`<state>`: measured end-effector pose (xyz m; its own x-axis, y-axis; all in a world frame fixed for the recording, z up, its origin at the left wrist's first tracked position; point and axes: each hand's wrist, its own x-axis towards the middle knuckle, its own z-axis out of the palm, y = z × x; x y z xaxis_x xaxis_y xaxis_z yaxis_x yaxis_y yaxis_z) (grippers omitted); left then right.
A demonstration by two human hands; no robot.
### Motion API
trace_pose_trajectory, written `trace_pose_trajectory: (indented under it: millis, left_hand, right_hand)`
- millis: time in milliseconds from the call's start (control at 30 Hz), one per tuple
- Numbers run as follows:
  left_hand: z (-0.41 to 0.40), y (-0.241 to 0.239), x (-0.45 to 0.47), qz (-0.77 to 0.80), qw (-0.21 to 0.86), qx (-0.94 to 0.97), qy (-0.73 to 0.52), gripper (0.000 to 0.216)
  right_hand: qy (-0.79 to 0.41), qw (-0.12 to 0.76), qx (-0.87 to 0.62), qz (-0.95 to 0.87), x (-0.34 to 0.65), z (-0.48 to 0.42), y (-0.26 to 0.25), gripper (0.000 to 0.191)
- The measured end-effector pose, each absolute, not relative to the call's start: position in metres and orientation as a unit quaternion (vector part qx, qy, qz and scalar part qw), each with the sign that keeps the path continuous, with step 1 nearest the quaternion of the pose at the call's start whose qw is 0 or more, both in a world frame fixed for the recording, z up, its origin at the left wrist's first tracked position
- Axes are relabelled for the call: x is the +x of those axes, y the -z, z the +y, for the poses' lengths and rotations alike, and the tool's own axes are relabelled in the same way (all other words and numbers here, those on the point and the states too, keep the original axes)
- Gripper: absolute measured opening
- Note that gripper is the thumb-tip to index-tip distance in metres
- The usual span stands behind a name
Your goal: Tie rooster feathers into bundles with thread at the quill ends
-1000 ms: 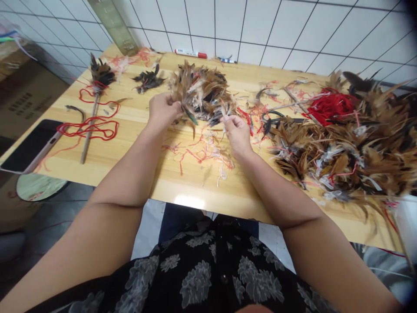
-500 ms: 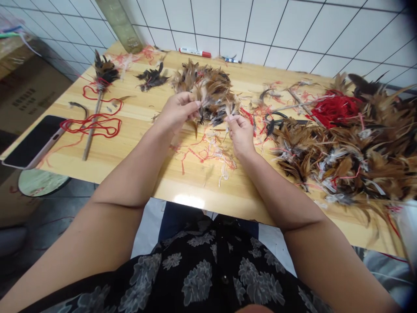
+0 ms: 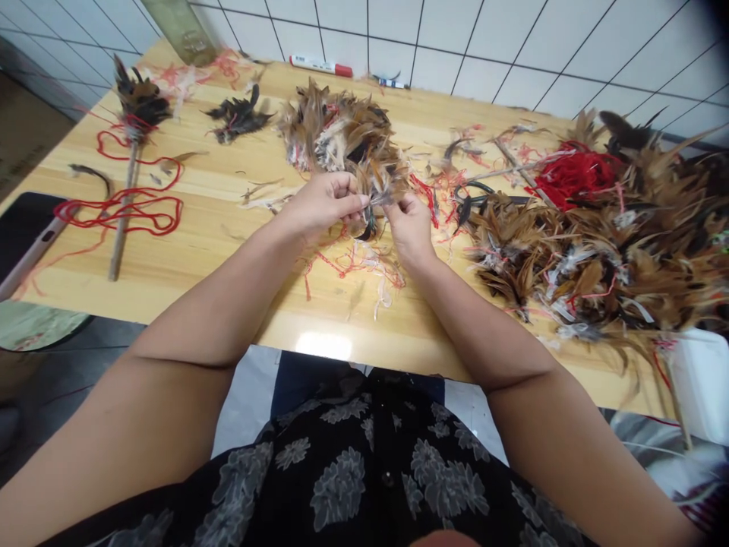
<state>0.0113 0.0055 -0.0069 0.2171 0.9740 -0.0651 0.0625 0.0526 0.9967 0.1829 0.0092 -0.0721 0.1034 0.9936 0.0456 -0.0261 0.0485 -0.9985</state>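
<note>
Between my two hands, over the middle of the table, is a small bunch of brown feathers (image 3: 383, 181). My left hand (image 3: 336, 201) pinches it from the left with thumb and forefinger. From the other side my right hand (image 3: 411, 226) closes on it, its fingertips partly hidden. Just behind lies a larger heap of brown feathers (image 3: 342, 125) with pale quill ends. Below my hands, scraps of red and white string (image 3: 370, 266) are scattered on the wooden table (image 3: 228, 281).
Left are a stick with dark feathers (image 3: 128, 182), loose red string (image 3: 165, 216) and a phone (image 3: 28, 235). Dark feathers (image 3: 236, 118) and a red-capped marker (image 3: 320, 66) lie farther back. Right are a big feather pile (image 3: 598, 251), red string (image 3: 575, 175) and black-handled scissors (image 3: 475, 194).
My hands have come closer together and now both meet at the feather bunch. The camera view has shifted, so the table items sit farther left.
</note>
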Motion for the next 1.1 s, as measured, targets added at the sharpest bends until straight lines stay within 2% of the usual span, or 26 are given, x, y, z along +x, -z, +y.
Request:
trace_pose_trajectory:
  millis: [200,367,700,967,1100]
  left_hand:
    - [0.011,0.019,0.015,0.478,0.546,0.526,-0.445,0.039]
    - [0.007,0.022,0.023,0.473,0.564,0.523,-0.43,0.037]
    - [0.003,0.022,0.022,0.483,0.529,0.59,-0.372,0.031]
    - [0.014,0.015,0.005,0.505,0.427,0.615,-0.429,0.034]
    - [0.016,0.013,-0.001,0.482,0.453,0.627,-0.412,0.041]
  right_hand:
    - [-0.477,0.561,-0.469,-0.487,0.186,0.012,0.082,0.052]
    - [-0.473,0.566,-0.468,-0.486,0.186,0.013,0.087,0.06]
    - [-0.466,0.561,-0.457,-0.51,0.186,0.019,0.095,0.06]
    - [-0.449,0.551,-0.47,-0.523,0.192,0.021,0.096,0.06]
    - [-0.446,0.544,-0.48,-0.524,0.194,0.02,0.093,0.057]
